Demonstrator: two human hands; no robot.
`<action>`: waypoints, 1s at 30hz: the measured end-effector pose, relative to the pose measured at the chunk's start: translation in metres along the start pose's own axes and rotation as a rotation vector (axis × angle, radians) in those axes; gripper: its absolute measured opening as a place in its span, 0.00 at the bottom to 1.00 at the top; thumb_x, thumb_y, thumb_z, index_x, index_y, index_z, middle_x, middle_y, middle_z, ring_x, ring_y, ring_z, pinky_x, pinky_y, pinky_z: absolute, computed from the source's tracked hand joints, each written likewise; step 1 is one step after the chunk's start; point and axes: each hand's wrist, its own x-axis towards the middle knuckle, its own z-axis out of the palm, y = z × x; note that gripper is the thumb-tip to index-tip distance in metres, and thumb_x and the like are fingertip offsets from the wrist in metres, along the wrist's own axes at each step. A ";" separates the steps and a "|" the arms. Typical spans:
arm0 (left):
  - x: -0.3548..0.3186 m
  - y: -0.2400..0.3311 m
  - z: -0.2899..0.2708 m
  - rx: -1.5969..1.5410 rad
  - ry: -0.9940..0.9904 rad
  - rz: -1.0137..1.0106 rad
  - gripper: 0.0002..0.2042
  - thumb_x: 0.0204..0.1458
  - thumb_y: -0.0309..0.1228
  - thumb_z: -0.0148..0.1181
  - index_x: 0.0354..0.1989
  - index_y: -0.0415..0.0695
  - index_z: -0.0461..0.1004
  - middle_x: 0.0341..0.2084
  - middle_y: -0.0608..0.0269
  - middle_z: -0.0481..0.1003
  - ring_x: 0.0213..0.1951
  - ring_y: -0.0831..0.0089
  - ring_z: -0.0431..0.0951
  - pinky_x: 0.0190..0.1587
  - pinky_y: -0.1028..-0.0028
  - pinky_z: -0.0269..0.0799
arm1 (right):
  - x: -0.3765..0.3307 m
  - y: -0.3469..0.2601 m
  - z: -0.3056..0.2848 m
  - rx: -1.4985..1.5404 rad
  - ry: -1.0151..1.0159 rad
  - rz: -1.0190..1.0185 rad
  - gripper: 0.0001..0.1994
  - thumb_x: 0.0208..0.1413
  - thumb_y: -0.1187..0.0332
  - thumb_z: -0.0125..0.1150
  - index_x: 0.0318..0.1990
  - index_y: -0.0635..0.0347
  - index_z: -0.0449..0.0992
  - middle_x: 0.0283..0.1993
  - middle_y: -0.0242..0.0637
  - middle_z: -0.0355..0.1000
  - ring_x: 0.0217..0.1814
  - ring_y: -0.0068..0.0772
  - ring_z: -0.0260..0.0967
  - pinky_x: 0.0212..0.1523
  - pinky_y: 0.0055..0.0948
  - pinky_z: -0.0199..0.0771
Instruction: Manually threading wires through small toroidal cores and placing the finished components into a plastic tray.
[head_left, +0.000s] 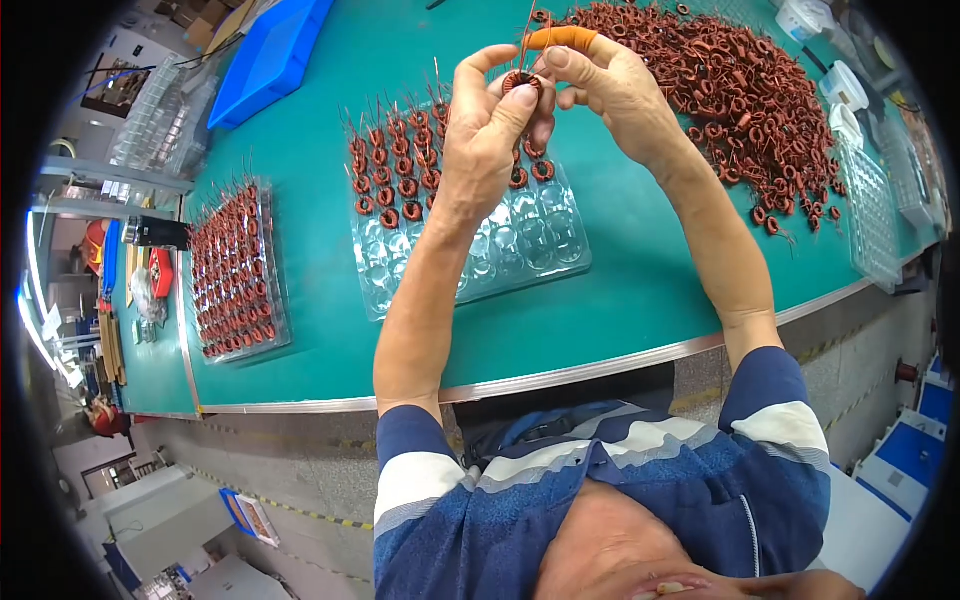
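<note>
I see a copper-wound toroid coil pinched between my left hand and right hand, both closed on it, raised above the clear blister tray of coils. The right forefinger wears an orange finger cot. Loose coils heap right; a filled tray lies left, a blue bin beyond. Bare green bench runs to the near metal edge.

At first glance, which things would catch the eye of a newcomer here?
Both hands, left and right, hold one small copper coil above a clear tray at centre. A large heap of coils lies at the green table's right, and a full tray at its left.
</note>
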 end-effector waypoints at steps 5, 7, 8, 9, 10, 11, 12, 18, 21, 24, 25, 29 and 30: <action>0.001 -0.003 -0.008 -0.002 -0.075 -0.016 0.20 0.61 0.28 0.50 0.58 0.33 0.57 0.29 0.62 0.70 0.28 0.79 0.69 0.30 0.80 0.66 | 0.004 0.010 -0.001 0.091 -0.070 0.000 0.22 0.56 0.57 0.62 0.53 0.63 0.72 0.43 0.33 0.73 0.44 0.21 0.70 0.44 0.23 0.73; 0.001 -0.004 -0.008 0.042 -0.052 0.002 0.21 0.60 0.28 0.51 0.59 0.33 0.57 0.29 0.63 0.70 0.29 0.79 0.70 0.30 0.80 0.67 | 0.006 0.012 -0.002 0.088 -0.037 0.031 0.20 0.56 0.57 0.63 0.49 0.62 0.74 0.39 0.32 0.73 0.39 0.18 0.69 0.39 0.19 0.71; 0.002 -0.006 -0.009 0.071 -0.058 0.021 0.23 0.60 0.27 0.51 0.61 0.33 0.55 0.29 0.62 0.70 0.29 0.79 0.70 0.30 0.80 0.67 | 0.007 0.015 -0.004 0.075 -0.002 0.043 0.19 0.56 0.56 0.63 0.47 0.62 0.75 0.37 0.31 0.73 0.37 0.17 0.69 0.37 0.17 0.70; 0.002 -0.006 -0.006 0.110 0.029 0.040 0.23 0.60 0.27 0.51 0.61 0.34 0.53 0.29 0.62 0.71 0.29 0.79 0.70 0.30 0.80 0.68 | 0.007 0.012 -0.001 -0.018 0.059 0.042 0.19 0.55 0.55 0.64 0.43 0.62 0.76 0.31 0.29 0.72 0.30 0.14 0.66 0.29 0.15 0.66; 0.002 -0.007 -0.007 0.110 0.035 0.042 0.23 0.60 0.27 0.51 0.61 0.34 0.53 0.29 0.62 0.71 0.29 0.79 0.70 0.30 0.80 0.68 | 0.006 0.010 0.001 -0.018 0.053 0.043 0.19 0.55 0.55 0.64 0.43 0.62 0.76 0.31 0.29 0.72 0.30 0.14 0.66 0.29 0.15 0.66; 0.003 -0.009 -0.009 0.127 0.041 0.061 0.22 0.60 0.27 0.51 0.60 0.35 0.53 0.29 0.62 0.71 0.29 0.79 0.70 0.29 0.80 0.68 | 0.004 0.007 0.002 -0.091 0.092 0.039 0.18 0.54 0.55 0.65 0.42 0.62 0.77 0.29 0.28 0.72 0.28 0.14 0.65 0.27 0.14 0.64; 0.004 -0.011 -0.010 0.141 0.044 0.079 0.21 0.60 0.26 0.51 0.59 0.36 0.53 0.29 0.62 0.71 0.29 0.80 0.70 0.29 0.81 0.68 | 0.002 0.006 0.002 -0.166 0.135 0.033 0.18 0.54 0.55 0.65 0.40 0.63 0.77 0.27 0.28 0.71 0.25 0.13 0.64 0.25 0.14 0.62; 0.005 -0.014 -0.016 0.239 0.034 0.135 0.14 0.60 0.26 0.50 0.52 0.38 0.58 0.27 0.65 0.69 0.26 0.81 0.67 0.27 0.82 0.65 | -0.003 0.002 0.011 -0.181 0.125 -0.108 0.13 0.56 0.59 0.64 0.37 0.61 0.79 0.25 0.27 0.72 0.22 0.11 0.63 0.20 0.13 0.57; 0.004 -0.013 -0.015 0.306 0.074 0.141 0.13 0.60 0.27 0.52 0.50 0.38 0.60 0.25 0.66 0.70 0.24 0.81 0.68 0.25 0.80 0.65 | -0.012 -0.004 0.019 -0.338 0.205 -0.215 0.12 0.56 0.61 0.64 0.35 0.62 0.79 0.24 0.26 0.72 0.22 0.12 0.64 0.20 0.13 0.60; 0.002 -0.014 -0.012 0.475 0.101 0.168 0.12 0.58 0.29 0.55 0.47 0.38 0.63 0.21 0.65 0.70 0.22 0.79 0.69 0.24 0.76 0.66 | -0.019 -0.014 0.024 -0.454 0.253 -0.299 0.12 0.55 0.61 0.65 0.33 0.64 0.80 0.23 0.26 0.72 0.22 0.12 0.65 0.22 0.13 0.63; 0.001 -0.013 -0.011 0.487 0.084 0.168 0.12 0.59 0.28 0.53 0.48 0.39 0.62 0.25 0.66 0.71 0.25 0.82 0.68 0.26 0.80 0.65 | -0.018 -0.016 0.021 -0.450 0.240 -0.221 0.12 0.55 0.62 0.65 0.36 0.64 0.79 0.24 0.27 0.72 0.23 0.13 0.65 0.23 0.13 0.64; -0.001 -0.016 -0.004 0.403 0.123 0.174 0.12 0.60 0.27 0.53 0.49 0.39 0.61 0.29 0.66 0.72 0.28 0.83 0.69 0.29 0.83 0.65 | -0.009 -0.019 0.021 -0.182 0.235 -0.112 0.10 0.57 0.67 0.62 0.28 0.65 0.76 0.19 0.27 0.68 0.18 0.14 0.62 0.17 0.16 0.60; -0.001 -0.016 -0.002 0.471 0.168 0.231 0.12 0.61 0.29 0.51 0.49 0.37 0.64 0.26 0.66 0.70 0.25 0.81 0.67 0.26 0.82 0.64 | -0.009 -0.019 0.020 -0.155 0.205 -0.058 0.13 0.58 0.63 0.62 0.29 0.66 0.76 0.20 0.28 0.69 0.18 0.14 0.63 0.17 0.16 0.61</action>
